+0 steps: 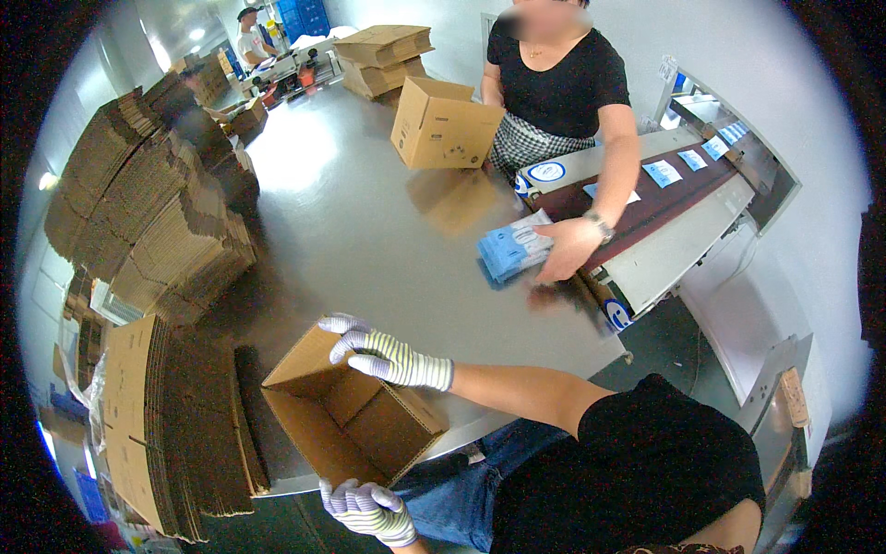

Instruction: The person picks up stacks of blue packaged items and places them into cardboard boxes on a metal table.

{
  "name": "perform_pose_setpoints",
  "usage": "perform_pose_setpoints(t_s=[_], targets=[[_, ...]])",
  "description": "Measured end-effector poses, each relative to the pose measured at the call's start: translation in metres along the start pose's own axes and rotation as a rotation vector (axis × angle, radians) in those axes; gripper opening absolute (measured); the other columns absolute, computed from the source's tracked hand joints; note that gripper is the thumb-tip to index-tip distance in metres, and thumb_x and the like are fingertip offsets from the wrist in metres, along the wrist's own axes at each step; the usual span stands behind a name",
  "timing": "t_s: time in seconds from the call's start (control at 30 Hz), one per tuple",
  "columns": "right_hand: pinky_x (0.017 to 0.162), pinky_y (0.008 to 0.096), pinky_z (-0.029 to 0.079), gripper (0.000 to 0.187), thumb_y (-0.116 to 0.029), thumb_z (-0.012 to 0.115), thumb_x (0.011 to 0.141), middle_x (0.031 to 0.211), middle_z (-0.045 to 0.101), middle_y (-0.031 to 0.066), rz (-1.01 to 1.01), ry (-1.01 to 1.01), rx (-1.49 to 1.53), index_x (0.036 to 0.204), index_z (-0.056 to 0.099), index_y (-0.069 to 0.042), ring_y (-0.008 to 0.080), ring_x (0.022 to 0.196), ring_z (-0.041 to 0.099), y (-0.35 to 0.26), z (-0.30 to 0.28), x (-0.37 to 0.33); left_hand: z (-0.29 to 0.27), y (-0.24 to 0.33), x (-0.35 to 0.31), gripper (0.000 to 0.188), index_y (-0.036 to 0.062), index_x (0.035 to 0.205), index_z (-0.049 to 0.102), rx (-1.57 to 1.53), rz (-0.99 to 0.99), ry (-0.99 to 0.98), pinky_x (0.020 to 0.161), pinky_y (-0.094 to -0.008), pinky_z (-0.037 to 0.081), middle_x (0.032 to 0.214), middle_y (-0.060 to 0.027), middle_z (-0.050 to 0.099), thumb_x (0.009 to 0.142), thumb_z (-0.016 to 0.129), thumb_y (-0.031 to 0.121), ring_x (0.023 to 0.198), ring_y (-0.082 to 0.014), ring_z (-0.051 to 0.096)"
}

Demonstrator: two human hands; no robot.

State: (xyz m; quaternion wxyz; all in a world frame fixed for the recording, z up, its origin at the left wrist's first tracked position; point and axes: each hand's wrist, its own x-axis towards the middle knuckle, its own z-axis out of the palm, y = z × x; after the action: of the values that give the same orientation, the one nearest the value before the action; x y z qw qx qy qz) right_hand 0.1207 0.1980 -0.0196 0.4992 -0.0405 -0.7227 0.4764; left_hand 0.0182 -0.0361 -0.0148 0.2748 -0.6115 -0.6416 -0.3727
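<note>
An open brown cardboard box rests tilted at the table's near edge, its opening toward me, with nothing visible inside. My right hand, in a striped white-and-purple glove, grips its upper rim with bent fingers. Lower down, my left hand, gloved alike, closes on the box's bottom edge; some of its fingertips are hidden. Across the table, another person's bare hand holds a stack of blue-and-white packets just above the tabletop.
Piles of flattened cartons line the left side. A standing open box and more stacked cartons are at the back of the metal table. A conveyor belt carries packets on the right. Another person stands far off.
</note>
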Motion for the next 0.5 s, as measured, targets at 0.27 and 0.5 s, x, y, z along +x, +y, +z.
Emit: perform_pose_setpoints(t_s=[0.27, 0.5], targets=[[0.112, 0.0432, 0.017, 0.018, -0.022, 0.051, 0.090, 0.143, 0.036, 0.0171, -0.010, 0.001, 0.023, 0.102, 0.059, -0.011, 0.0343, 0.136, 0.027, 0.001, 0.000, 0.000, -0.001, 0.004, 0.004, 0.015, 0.0134, 0.070, 0.044, 0.017, 0.005, -0.012, 0.094, -0.0517, 0.041, 0.077, -0.0064, 0.045, 0.084, 0.046, 0.020, 0.077, -0.0226, 0.049], [0.113, 0.0435, 0.016, 0.022, -0.028, 0.051, 0.092, 0.143, 0.035, 0.0173, 0.004, 0.002, 0.020, 0.103, 0.059, -0.011, 0.0341, 0.136, 0.026, 0.001, 0.001, -0.001, -0.003, 0.010, 0.008, 0.013, 0.0138, 0.070, 0.044, 0.009, -0.047, -0.013, 0.095, -0.0515, 0.041, 0.078, -0.0063, 0.044, 0.082, 0.046, 0.018, 0.078, -0.0231, 0.049]])
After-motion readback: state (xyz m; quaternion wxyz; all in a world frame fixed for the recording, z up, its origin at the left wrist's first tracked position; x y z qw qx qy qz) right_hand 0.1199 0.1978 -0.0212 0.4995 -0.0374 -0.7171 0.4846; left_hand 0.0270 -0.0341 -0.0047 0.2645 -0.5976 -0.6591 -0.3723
